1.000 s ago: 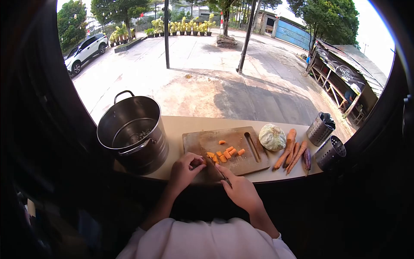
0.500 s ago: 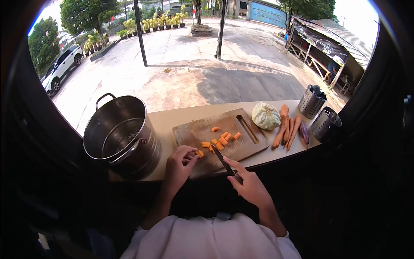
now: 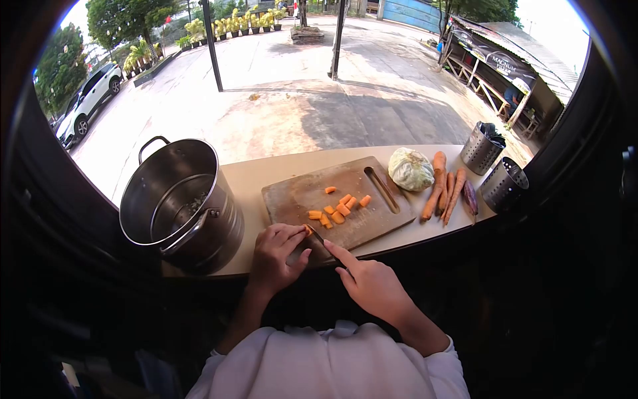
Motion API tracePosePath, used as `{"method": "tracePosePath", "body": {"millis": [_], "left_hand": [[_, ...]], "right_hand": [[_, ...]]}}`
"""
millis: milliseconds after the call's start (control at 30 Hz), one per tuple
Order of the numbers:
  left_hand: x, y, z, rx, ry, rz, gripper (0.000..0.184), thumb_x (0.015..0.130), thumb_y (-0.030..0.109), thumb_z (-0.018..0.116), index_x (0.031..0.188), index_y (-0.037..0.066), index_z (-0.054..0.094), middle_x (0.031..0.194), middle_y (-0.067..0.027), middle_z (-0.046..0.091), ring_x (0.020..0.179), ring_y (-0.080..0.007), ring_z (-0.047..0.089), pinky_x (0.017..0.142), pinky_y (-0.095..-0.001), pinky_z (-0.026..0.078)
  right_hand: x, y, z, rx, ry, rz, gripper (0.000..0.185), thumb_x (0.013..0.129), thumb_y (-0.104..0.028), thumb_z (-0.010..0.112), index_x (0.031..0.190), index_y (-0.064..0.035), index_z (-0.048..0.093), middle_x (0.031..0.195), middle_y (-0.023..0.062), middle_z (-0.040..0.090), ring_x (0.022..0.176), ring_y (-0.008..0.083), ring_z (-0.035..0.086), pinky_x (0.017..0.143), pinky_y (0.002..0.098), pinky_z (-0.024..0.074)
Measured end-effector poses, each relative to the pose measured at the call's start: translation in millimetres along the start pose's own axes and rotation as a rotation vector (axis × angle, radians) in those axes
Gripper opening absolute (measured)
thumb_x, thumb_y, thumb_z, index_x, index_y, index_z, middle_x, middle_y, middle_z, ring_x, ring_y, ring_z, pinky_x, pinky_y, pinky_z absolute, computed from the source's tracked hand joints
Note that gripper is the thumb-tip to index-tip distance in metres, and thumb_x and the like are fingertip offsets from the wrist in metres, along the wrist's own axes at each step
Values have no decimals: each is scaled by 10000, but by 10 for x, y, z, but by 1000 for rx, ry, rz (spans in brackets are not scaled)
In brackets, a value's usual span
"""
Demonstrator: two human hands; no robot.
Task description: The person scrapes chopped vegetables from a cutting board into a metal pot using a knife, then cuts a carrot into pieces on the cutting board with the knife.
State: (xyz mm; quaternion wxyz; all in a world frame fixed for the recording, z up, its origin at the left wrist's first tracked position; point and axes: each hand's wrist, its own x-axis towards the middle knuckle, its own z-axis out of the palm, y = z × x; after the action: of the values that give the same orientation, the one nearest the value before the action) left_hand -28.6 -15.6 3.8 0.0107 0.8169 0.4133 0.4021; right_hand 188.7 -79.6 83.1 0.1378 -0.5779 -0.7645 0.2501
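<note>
My left hand (image 3: pixel 278 258) is at the near left corner of the wooden cutting board (image 3: pixel 292 193), its fingertips on a small carrot piece (image 3: pixel 308 230). My right hand (image 3: pixel 372 282) is closed round the handle of a knife (image 3: pixel 319 240), index finger stretched along it. The blade's tip lies beside the carrot piece under my left fingertips. Several cut carrot chunks (image 3: pixel 342 209) are spread over the middle of the board, just beyond the knife.
A large metal pot (image 3: pixel 222 223) stands left of the board. To the right are a cabbage (image 3: pixel 411 169), whole carrots (image 3: pixel 438 189), a purple vegetable (image 3: pixel 470 198) and two perforated metal holders (image 3: pixel 483 149). Beyond the table edge lies a paved yard.
The view has shifted. The knife was lifted away from my left hand half a second ago and has come back to the carrot piece. My left fingers have flattened over that piece.
</note>
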Motion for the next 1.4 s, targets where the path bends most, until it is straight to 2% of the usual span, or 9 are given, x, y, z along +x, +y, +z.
{"method": "tracePosePath", "body": {"millis": [233,433,533,633,833,933,1033,1233,1400], "left_hand": [[-4,34,1,-3,5,-24,324,826,212,713,1117,71,725,1158,-65,698,1091,-295,612,968,-420,470],[-20,10,12,-25,6,-38,314,825,195,716,1117,81,725,1154,-60,704,1065,-287,622,958,-416,470],[-13,13,8,-43,16,-41,309,819,182,720,1112,83,728,1143,-57,711,1046,-282,628,951,-414,471],[-22,3,25,-55,27,-50,299,819,169,717,1106,87,732,1130,-55,716,1035,-276,631,939,-412,472],[-13,10,23,-49,19,-52,280,825,154,705,1096,91,733,1125,-59,715,1036,-279,632,943,-418,461],[-14,26,18,-49,20,-67,267,827,153,703,1084,88,730,1127,-63,709,1048,-284,631,954,-420,454],[-14,17,34,-60,36,-62,251,831,153,698,1072,84,727,1116,-67,703,1063,-287,628,960,-420,451],[-2,36,11,-36,37,-49,268,838,195,706,1081,82,719,1106,-53,690,1061,-260,632,960,-417,447],[-4,24,17,-27,44,-32,266,839,199,707,1081,88,720,1111,-45,689,1054,-255,632,957,-416,447]], "right_hand": [[27,0,38,-58,-5,-39,566,1008,-218,519,1551,-251,362,770,224,667,722,414,669,677,513,526],[90,-34,4,-212,-64,-91,604,1005,-168,500,1577,-152,307,755,179,678,680,351,686,627,467,554],[153,-52,-56,-186,-103,-40,568,1014,-208,499,1560,-228,341,743,236,655,691,418,665,661,514,528],[204,-27,-86,-178,-117,-77,571,1018,-203,494,1565,-203,331,758,240,659,705,416,667,674,514,529],[301,-54,-131,-232,-148,-184,629,970,-93,485,1568,-60,290,818,233,666,757,402,669,690,502,531],[353,-70,-151,-292,-180,-233,785,832,64,531,1557,54,230,820,212,668,760,366,688,688,460,558],[304,-43,-53,-279,-146,-180,704,926,-48,492,1583,-53,238,790,229,660,733,392,671,677,492,542],[233,-4,51,-296,-105,-127,699,950,-83,497,1597,-125,235,720,240,646,676,401,669,650,498,540],[278,113,-27,-109,-29,-141,601,996,-203,525,1566,-228,336,775,258,661,718,437,661,684,511,533]]}}
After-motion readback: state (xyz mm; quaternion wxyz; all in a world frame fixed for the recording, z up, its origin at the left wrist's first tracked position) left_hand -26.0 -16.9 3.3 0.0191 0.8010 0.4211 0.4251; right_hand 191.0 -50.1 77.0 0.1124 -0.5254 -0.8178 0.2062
